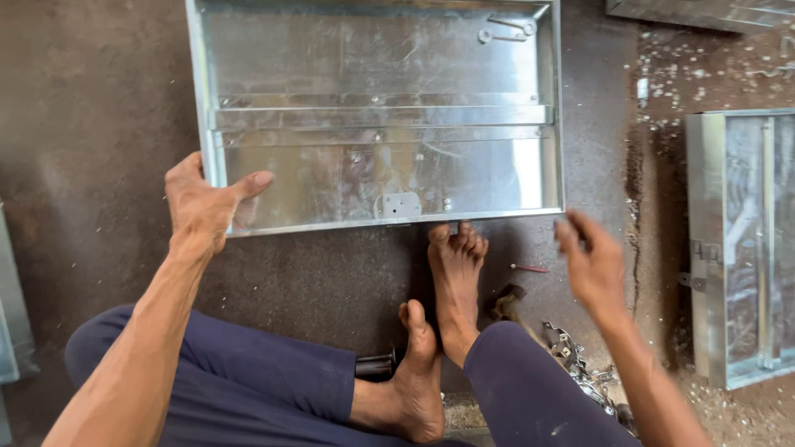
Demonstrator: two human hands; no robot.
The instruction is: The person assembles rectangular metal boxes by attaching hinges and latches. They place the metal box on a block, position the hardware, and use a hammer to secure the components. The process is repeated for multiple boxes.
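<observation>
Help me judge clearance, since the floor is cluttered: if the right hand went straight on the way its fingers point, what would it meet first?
Probably the near right corner of the galvanised metal tray. The right hand, blurred, points up and slightly left toward that corner, with only bare floor between. Its height above the floor is unclear, so it might pass over the rim.

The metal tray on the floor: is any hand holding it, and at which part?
The left hand holds the metal tray at its near left corner, thumb lying inside over the rim. The right hand is blurred, open beside the near right corner, and holds nothing.
</observation>
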